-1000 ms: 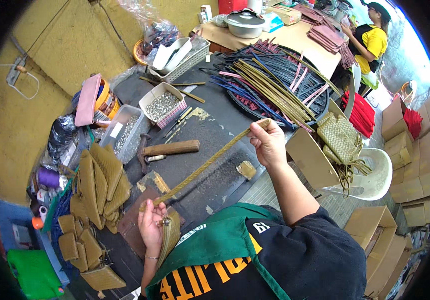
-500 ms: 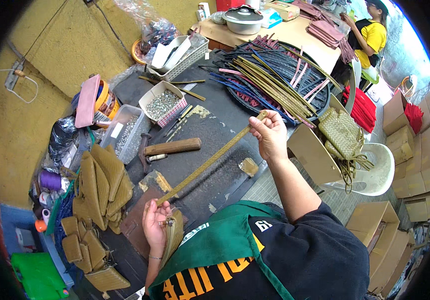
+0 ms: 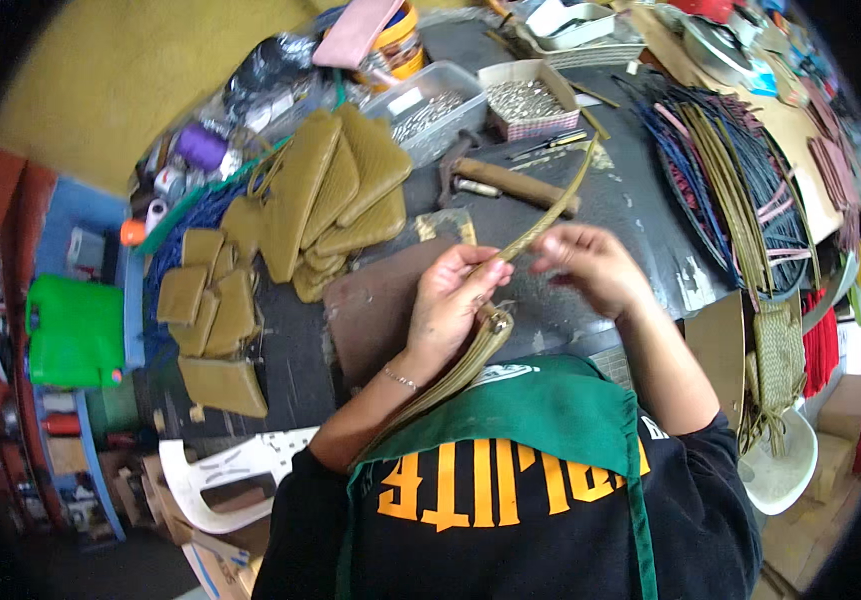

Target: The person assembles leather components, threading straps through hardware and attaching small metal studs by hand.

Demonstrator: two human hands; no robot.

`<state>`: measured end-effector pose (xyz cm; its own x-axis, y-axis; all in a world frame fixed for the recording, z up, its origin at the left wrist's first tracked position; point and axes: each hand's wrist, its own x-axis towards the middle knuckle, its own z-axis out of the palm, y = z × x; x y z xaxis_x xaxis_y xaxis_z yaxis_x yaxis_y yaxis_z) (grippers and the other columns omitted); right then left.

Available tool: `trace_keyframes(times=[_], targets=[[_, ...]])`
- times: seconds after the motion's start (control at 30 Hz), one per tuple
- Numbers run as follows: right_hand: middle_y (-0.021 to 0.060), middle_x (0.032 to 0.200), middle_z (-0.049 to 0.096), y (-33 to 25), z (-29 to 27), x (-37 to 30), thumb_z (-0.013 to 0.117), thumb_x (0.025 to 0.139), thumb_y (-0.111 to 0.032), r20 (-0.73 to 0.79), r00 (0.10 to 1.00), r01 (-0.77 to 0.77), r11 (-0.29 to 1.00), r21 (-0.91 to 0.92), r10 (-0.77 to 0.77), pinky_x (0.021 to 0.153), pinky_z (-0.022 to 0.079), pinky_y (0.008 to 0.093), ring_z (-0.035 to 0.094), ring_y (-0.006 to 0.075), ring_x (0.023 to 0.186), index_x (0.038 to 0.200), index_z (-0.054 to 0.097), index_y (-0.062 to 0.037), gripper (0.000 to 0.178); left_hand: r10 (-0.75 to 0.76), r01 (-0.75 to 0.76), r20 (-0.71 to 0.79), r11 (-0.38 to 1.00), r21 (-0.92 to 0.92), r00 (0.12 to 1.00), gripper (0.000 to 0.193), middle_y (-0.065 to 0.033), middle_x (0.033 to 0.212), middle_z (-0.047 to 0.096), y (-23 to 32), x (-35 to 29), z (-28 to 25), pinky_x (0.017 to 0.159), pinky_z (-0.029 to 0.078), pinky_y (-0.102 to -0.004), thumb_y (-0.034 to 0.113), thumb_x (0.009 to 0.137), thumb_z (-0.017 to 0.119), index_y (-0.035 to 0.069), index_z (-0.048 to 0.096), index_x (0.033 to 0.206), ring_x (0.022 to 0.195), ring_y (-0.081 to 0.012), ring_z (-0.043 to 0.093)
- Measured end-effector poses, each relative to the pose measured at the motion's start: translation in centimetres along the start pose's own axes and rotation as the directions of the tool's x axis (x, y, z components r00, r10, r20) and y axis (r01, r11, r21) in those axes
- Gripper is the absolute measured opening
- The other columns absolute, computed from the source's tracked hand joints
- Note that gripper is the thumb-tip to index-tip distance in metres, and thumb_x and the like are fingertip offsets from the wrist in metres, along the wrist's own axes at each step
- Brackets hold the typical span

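My left hand (image 3: 456, 300) pinches the near end of a woven olive strap (image 3: 563, 200) between thumb and fingers. From there the strap rises past the hammer, its far end loose. My right hand (image 3: 593, 268) is just right of the strap, fingers half-bent and slightly blurred, with nothing visible in them. An olive bag (image 3: 466, 365) lies against my left forearm and the green apron, a small metal fitting (image 3: 496, 320) at its upper end beside my left hand. Part of the bag is hidden by the forearm.
A wooden-handled hammer (image 3: 516, 185) lies on the dark table (image 3: 641, 220). Olive padded pieces (image 3: 336, 190) are stacked left. Metal bits fill a clear tub (image 3: 431, 95) and a small box (image 3: 531, 95). A round tray (image 3: 721, 190) of straps stands right; a white chair (image 3: 786, 465) sits lower right.
The view has swung left. My right hand has let go of the strap's far end and come down near my left hand. The left still pinches the near end.
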<state>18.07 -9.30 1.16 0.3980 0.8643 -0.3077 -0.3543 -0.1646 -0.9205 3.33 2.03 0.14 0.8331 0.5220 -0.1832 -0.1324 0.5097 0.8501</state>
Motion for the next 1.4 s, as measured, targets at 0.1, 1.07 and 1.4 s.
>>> trace_keyframes(times=[0.1,1.07,1.4], targets=[[-0.0021,0.074,0.058,1.9,3.0,0.0,0.058,0.079,-0.023,0.104,0.994,-0.007,0.959,0.283,-0.023,0.058,0.038,0.0198,0.052,0.0058,0.069,0.082,0.056,-0.01,0.013,0.137,-0.134,0.077,0.99,-0.044,0.988,0.014,-0.0062,0.081,0.058,-0.7,-0.1,0.4,0.065,0.044,-0.0214,0.01,0.082,0.053,0.0,0.052,0.092,0.072,-0.0097,0.054],[0.0018,0.075,0.057,-0.1,1.5,-2.4,0.059,0.076,-0.007,-0.01,0.976,0.204,0.898,0.39,-0.218,0.057,0.045,0.0209,0.057,0.012,0.066,0.093,0.048,-0.0058,0.02,0.237,-0.28,0.171,0.578,0.766,0.956,0.005,-0.0073,0.086,0.051,4.6,-3.7,1.7,0.068,0.042,-0.0195,-0.004,0.076,0.051,-0.003,0.054,0.08,0.077,-0.0105,0.052],[0.0045,0.082,0.057,-0.3,2.6,-3.4,0.057,0.076,-0.004,0.018,0.975,0.203,0.918,0.34,-0.222,0.064,0.043,0.0206,0.054,0.0106,0.073,0.094,0.049,-0.0042,0.02,0.226,-0.294,0.191,0.789,0.539,0.955,0.007,-0.0082,0.082,0.053,3.0,-3.6,1.1,0.062,0.042,-0.0195,-0.004,0.074,0.055,-0.006,0.058,0.081,0.072,-0.0106,0.052]])
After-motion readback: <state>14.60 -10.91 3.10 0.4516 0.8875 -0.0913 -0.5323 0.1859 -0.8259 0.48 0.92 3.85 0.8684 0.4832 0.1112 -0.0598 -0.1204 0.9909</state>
